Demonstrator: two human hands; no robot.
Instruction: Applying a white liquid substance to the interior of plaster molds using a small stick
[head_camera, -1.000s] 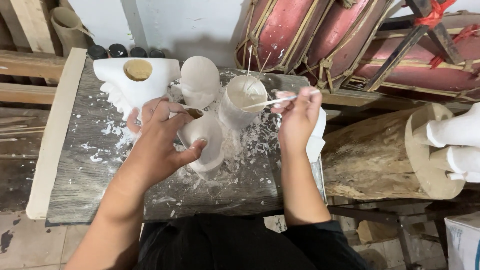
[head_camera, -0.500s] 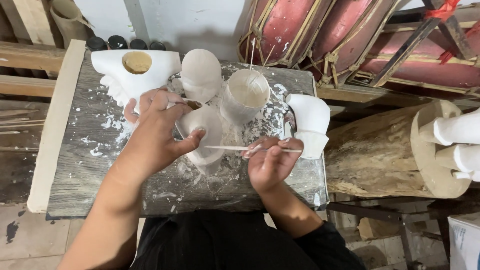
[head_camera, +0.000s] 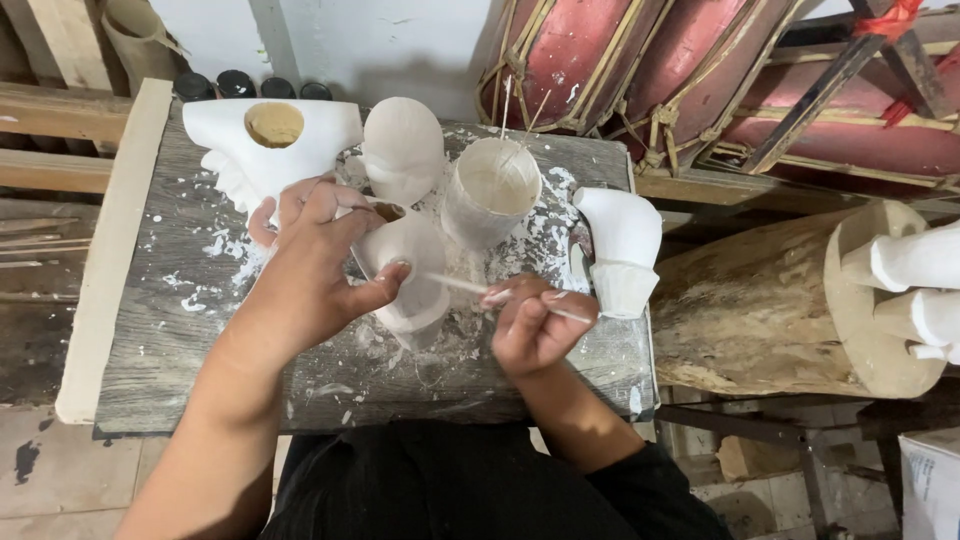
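around the held white piece (head_camera: 410, 270): cup (head_camera: 492, 190), white casts (head_camera: 620, 245).

**Plaster pieces crowding a wooden board**

A plaster figure (head_camera: 405, 265) is sitting mid-board (head_camera: 150, 330), between left hand (head_camera: 310, 270) and right hand (head_camera: 530, 325). Behind it, a rounded cast (head_camera: 402, 150) and what may be a cup (head_camera: 492, 190) are standing; a winged piece (head_camera: 265, 140) is lying far left, an elbow-shaped piece (head_camera: 620, 250) right.
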